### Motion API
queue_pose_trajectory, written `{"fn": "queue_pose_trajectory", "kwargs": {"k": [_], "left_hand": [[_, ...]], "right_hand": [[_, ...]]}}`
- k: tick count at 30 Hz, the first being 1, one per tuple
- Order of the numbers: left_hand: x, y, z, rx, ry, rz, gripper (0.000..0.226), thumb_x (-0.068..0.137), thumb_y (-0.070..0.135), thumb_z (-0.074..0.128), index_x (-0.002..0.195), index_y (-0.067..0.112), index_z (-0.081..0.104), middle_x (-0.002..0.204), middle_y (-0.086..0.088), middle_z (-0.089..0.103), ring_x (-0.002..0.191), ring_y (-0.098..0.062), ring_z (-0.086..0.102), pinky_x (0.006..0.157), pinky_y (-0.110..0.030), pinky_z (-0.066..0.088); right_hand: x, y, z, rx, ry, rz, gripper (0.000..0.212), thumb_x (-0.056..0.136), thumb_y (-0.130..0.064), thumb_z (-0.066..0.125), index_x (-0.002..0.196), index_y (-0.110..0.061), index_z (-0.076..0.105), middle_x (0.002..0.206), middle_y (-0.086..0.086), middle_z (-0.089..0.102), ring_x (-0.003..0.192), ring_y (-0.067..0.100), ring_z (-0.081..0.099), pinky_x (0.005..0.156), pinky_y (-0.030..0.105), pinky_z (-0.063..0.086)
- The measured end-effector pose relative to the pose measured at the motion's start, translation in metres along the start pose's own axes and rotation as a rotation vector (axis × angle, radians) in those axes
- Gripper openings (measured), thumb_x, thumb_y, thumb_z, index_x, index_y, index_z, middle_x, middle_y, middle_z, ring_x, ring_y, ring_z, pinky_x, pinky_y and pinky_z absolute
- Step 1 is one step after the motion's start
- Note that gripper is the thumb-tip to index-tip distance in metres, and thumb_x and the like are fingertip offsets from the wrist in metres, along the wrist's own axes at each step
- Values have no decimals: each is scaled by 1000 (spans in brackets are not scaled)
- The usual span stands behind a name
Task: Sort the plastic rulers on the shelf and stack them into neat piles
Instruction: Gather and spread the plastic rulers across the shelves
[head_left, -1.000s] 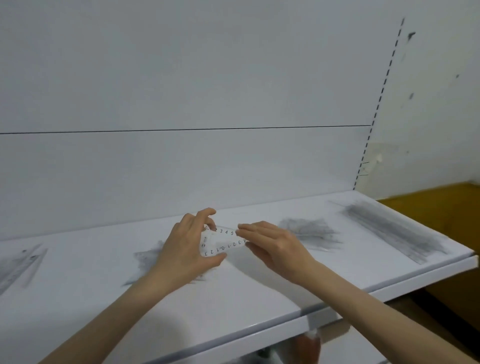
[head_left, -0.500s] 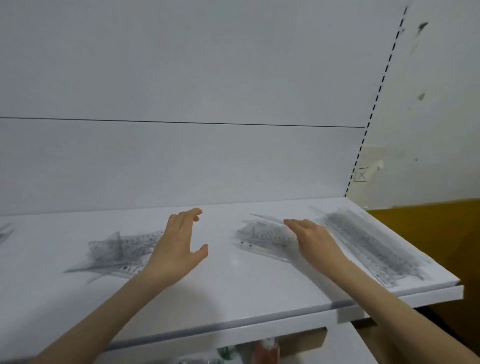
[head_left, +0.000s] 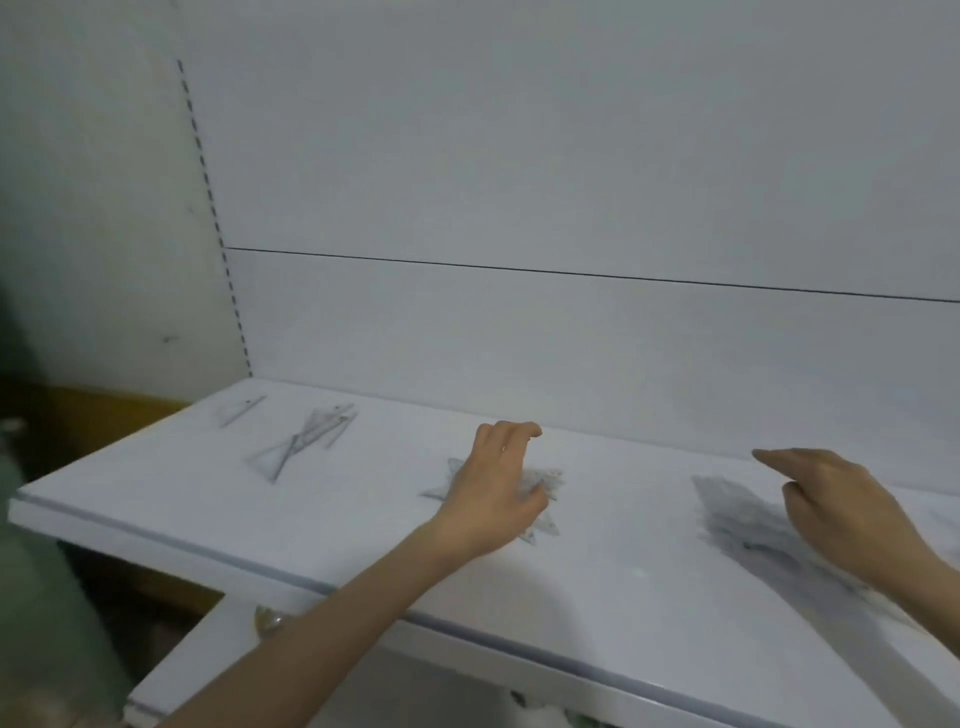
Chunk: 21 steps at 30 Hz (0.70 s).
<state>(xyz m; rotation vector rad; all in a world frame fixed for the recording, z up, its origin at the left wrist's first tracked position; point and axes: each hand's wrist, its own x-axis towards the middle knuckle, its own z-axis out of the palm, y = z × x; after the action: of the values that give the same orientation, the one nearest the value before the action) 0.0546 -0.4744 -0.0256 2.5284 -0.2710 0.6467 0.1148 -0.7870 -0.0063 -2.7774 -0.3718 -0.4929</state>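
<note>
Step in hand: between pick-ups, as I judge it. Neither grip carries a ruler, and both hang low over the shelf (head_left: 623, 561) among part-made piles.
Left grip (head_left: 498, 488): fingers loosely bent and spread, thumb apart, pinching nothing. It covers part of the star-shaped fan of triangular rulers (head_left: 545, 486); whether it touches them I cannot tell.
Right grip (head_left: 852, 509): forefinger stretched toward 9 o'clock, the other fingers loosely bent, nothing held. It hangs at the 3 o'clock edge of the dark blurred heap (head_left: 737, 514).
Unsorted rulers: a crossed cluster (head_left: 306, 441) lies at 10 o'clock from the left grip, well apart from it. A lone ruler (head_left: 241, 410) lies beyond that, near the shelf's far corner.
Piles: the fan is splayed rather than squared, and the dark heap is too blurred to judge.
Next move: probably a reach toward 10 o'clock for the crossed cluster, or squaring the fan. Thin clear plastic lying flat calls for a fingertip under one edge before any pinch.
</note>
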Motion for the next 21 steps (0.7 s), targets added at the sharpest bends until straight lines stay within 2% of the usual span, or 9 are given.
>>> {"fn": "queue_pose_trajectory", "kwargs": {"k": [5, 8, 11, 13, 15, 17, 21], "left_hand": [[-31, -71, -52, 96, 79, -72, 34, 86, 20, 56, 120, 16, 52, 123, 6, 43, 119, -8, 31, 86, -19, 38], [-53, -131, -87, 191, 49, -159, 30, 88, 23, 55, 118, 16, 57, 126, 6, 49, 124, -11, 37, 97, -22, 34], [-72, -190, -120, 298, -40, -296, 42, 94, 33, 49, 133, 17, 49, 143, 4, 43, 134, -14, 35, 107, -24, 26], [-82, -222, -135, 358, -125, -325, 45, 97, 40, 41, 137, 17, 44, 146, 4, 41, 135, -15, 36, 109, -25, 23], [-93, -246, -146, 353, -196, -342, 43, 100, 42, 32, 137, 22, 41, 146, 7, 40, 135, -12, 34, 112, -28, 21], [-102, -260, -158, 339, -244, -353, 48, 100, 45, 25, 143, 27, 34, 152, 12, 32, 140, -6, 24, 117, -28, 12], [-125, -269, -193, 422, -275, -316, 74, 83, 69, 13, 143, 31, 35, 150, 18, 30, 137, -1, 25, 112, -19, 10]], "right_hand": [[45, -106, 33, 71, -39, -257, 45, 90, -1, 44, 131, -13, 58, 135, 6, 56, 130, 24, 44, 105, 34, 34], [67, -186, 64, 122, -106, -438, 43, 92, -5, 44, 132, -15, 57, 137, 1, 55, 131, 18, 43, 106, 27, 31], [82, -268, 95, 148, -177, -569, 42, 95, -9, 42, 134, -16, 55, 139, -1, 52, 133, 15, 40, 107, 22, 28], [90, -318, 115, 148, -219, -627, 41, 95, -11, 41, 134, -16, 54, 140, -2, 52, 133, 16, 40, 106, 21, 27], [96, -362, 138, 141, -265, -658, 42, 95, -12, 41, 134, -15, 55, 140, 0, 52, 132, 17, 41, 106, 23, 29], [102, -401, 160, 139, -315, -656, 41, 93, -12, 41, 131, -12, 57, 138, 4, 54, 130, 20, 43, 106, 31, 36], [118, -467, 200, 141, -381, -619, 34, 89, -10, 39, 111, 0, 63, 120, 14, 63, 114, 30, 53, 93, 45, 47]]}}
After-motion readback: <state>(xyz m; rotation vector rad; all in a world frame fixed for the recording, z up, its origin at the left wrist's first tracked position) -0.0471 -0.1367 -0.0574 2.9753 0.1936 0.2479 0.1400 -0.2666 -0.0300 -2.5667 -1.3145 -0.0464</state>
